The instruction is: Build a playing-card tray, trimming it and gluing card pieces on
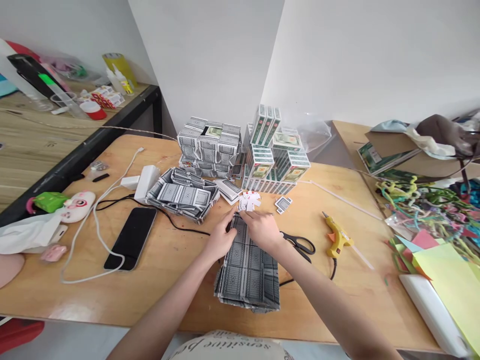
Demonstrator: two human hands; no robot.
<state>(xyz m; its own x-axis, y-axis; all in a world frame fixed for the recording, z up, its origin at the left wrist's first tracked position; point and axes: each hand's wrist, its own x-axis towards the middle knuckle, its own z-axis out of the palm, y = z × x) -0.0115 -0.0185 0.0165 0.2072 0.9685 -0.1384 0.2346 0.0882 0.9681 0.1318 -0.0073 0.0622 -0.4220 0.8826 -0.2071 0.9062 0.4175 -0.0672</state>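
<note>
A long open box built from grey-backed playing cards [247,272] lies in front of me, its near end towards my body. At its far end, my left hand [224,234] grips the left corner, thumb turned inward. My right hand [262,229] is closed over the far edge from the right, with its fingertips close to the left ones. The exact fingertip contact is partly hidden. Just beyond my fingers lies a pile of white card scraps [249,200]. Black-handled scissors [302,245] rest to the right of the box, partly behind my right wrist.
A card-built tray [182,195] holds folded cards at left, before a larger card structure [210,145]. Stacked card packs [275,155] stand behind. A yellow glue gun [336,237] lies right; a phone [131,239] and white cable [98,220] lie left. Coloured paper [446,265] covers the right edge.
</note>
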